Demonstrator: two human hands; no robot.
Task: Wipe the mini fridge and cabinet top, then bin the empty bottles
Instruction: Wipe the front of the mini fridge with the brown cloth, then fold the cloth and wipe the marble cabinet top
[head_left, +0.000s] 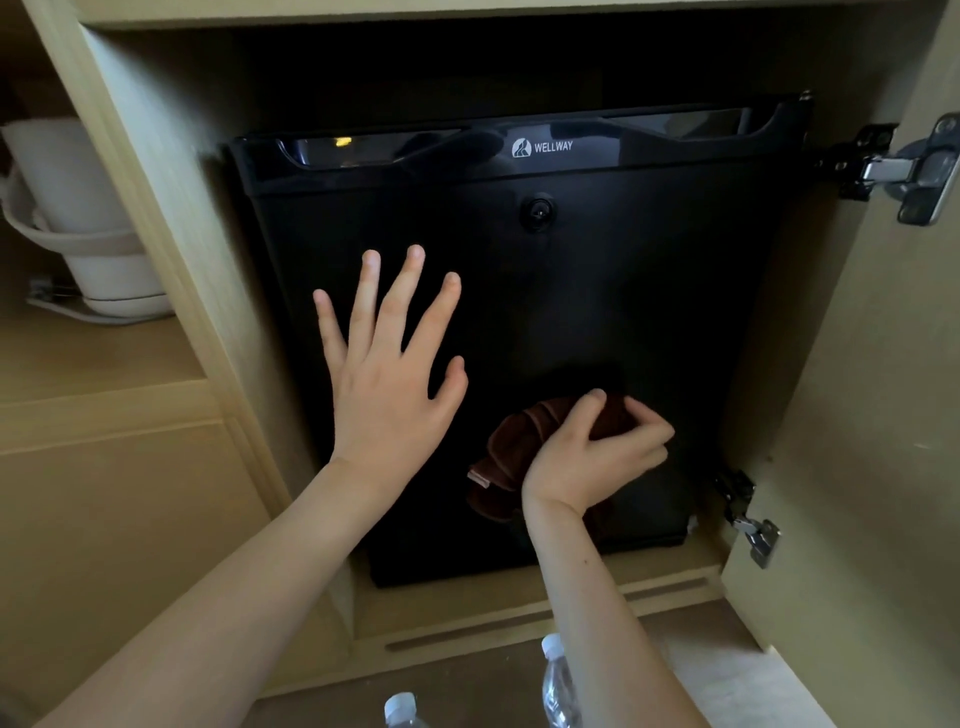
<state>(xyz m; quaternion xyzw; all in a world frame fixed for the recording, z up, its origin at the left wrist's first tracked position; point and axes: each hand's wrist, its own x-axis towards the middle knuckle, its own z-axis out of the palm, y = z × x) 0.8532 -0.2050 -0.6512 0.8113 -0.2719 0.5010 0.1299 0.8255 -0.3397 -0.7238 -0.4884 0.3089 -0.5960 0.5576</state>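
Observation:
A black mini fridge (571, 260) with a WELLWAY logo stands inside a pale wooden cabinet, its door closed. My left hand (387, 374) lies flat on the left half of the fridge door, fingers spread. My right hand (597, 457) grips a bunched brown cloth (511, 441) against the lower part of the door. Two clear plastic bottles with white caps stand on the floor at the bottom edge, one (558, 686) beside my right forearm and one (402, 712) further left, mostly cut off.
The cabinet door (883, 415) hangs open on the right, held by metal hinges (904, 171). A white kettle (78, 218) on its base sits in the open shelf compartment to the left. A wooden ledge runs below the fridge.

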